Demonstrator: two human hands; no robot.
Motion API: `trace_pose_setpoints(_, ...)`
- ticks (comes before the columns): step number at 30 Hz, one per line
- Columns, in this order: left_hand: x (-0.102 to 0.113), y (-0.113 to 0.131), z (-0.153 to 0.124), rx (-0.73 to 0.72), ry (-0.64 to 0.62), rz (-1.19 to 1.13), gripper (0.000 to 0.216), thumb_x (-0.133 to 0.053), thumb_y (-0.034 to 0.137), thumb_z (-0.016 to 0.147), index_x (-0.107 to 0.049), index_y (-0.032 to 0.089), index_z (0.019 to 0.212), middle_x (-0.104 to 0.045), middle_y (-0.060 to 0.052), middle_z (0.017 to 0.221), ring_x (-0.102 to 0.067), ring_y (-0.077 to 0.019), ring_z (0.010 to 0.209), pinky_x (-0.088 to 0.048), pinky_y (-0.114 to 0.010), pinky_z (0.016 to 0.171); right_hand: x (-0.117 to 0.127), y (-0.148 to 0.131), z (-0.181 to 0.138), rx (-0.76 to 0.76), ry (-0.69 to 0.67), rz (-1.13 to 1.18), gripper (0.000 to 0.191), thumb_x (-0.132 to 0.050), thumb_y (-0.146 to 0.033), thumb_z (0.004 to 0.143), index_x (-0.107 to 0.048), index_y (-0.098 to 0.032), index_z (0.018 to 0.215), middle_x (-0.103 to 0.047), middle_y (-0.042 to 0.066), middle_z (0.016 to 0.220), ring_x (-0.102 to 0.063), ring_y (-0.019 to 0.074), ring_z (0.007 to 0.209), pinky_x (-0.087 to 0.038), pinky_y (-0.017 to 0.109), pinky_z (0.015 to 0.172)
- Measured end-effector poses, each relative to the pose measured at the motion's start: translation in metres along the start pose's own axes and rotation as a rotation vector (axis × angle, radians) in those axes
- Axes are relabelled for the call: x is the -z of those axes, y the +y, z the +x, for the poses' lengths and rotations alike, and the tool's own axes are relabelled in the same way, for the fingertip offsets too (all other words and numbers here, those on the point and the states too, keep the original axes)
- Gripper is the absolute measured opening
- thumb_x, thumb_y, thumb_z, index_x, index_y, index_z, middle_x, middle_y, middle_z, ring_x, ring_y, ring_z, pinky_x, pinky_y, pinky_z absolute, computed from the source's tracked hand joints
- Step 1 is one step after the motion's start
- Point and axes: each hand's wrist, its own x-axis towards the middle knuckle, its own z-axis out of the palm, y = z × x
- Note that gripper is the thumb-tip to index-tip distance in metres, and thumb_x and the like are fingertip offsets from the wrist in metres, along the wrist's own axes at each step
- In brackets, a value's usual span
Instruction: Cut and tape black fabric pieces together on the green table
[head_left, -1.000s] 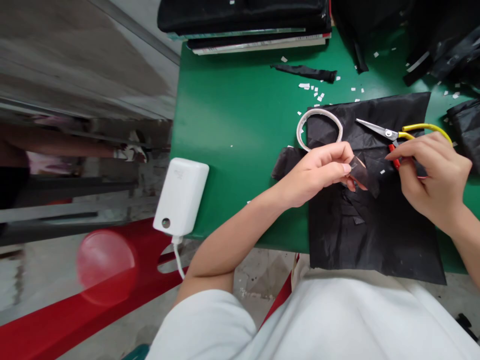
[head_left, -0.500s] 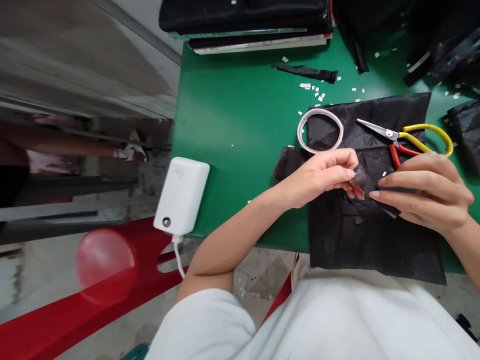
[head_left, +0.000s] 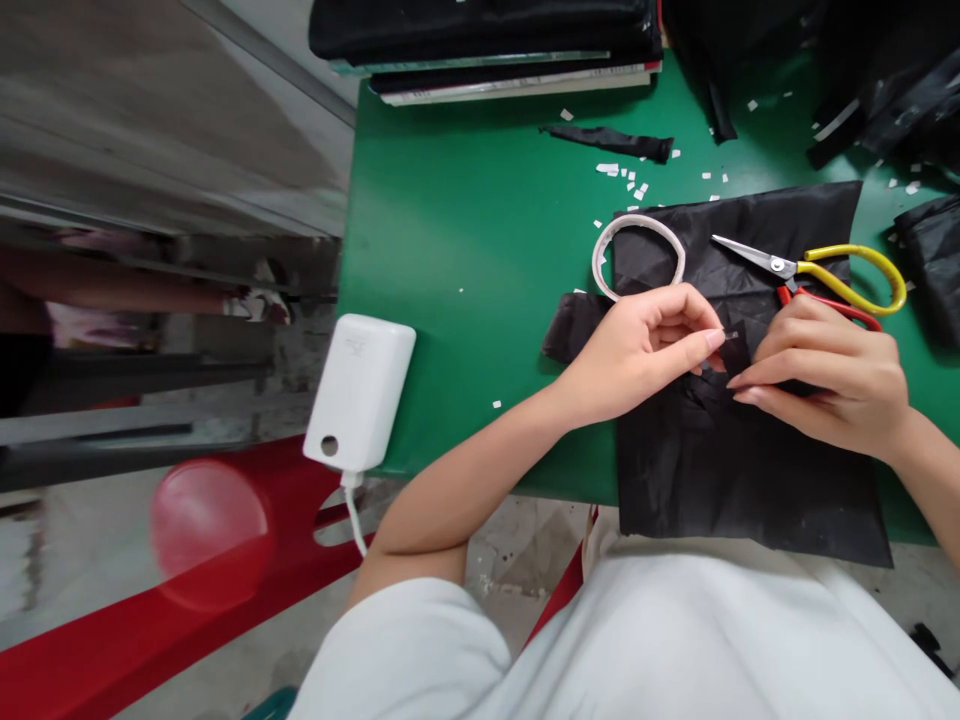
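My left hand [head_left: 652,345] pinches a small piece of black fabric [head_left: 736,352] between thumb and forefinger. A tiny pale mark shows on the fabric by the left thumb tip. The fingertips of my right hand [head_left: 832,365] are closed on the lower edge of the same piece. Both hands hover over a larger black fabric sheet [head_left: 750,480] that hangs past the table's front edge. A roll of white tape [head_left: 639,219] lies behind my left hand. Scissors [head_left: 778,266] with yellow and red handles rest on the sheet, their red handle partly hidden by my right hand.
White paper bits [head_left: 628,175] and a black fabric strip [head_left: 611,142] lie on the green table [head_left: 465,230]. A white power bank [head_left: 361,385] with a cable sits at the left edge. Black fabric and books [head_left: 510,85] are stacked at the back. A red chair [head_left: 225,520] stands left.
My right hand has moved left, its fingertips closing on the small fabric piece. A white bit seen by its fingers before no longer shows. My left hand has shifted slightly.
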Motion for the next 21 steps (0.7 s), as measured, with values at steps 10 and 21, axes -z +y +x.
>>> trace_pose_setpoints(10, -0.0061, -0.0029, -0.0042, -0.047, 0.053, 0.06, 0.032, -0.074, 0.043, 0.082, -0.066, 0.013, 0.084, -0.071, -0.003, 0.078, -0.068, -0.011, 0.071, -0.054, -0.02, 0.064, -0.0048, -0.0012, -0.0005, -0.233, 0.095, 0.084, 0.014, -0.068, -0.021, 0.09, -0.065, -0.021, 0.076, -0.056, -0.002, 0.058, -0.047, 0.0116, 0.052, -0.037, 0.029, 0.051)
trace_pose_setpoints(21, -0.0088, -0.0031, -0.0042, -0.057, 0.09, 0.05, 0.037, -0.075, 0.048, 0.08, -0.068, 0.011, 0.084, -0.07, -0.003, 0.077, -0.067, -0.0109, 0.068, -0.056, -0.021, 0.063, -0.0056, -0.0052, 0.001, -0.187, 0.083, -0.028, 0.018, -0.066, -0.014, 0.089, -0.058, -0.02, 0.074, -0.054, -0.002, 0.058, -0.045, 0.0108, 0.053, -0.038, 0.028, 0.053)
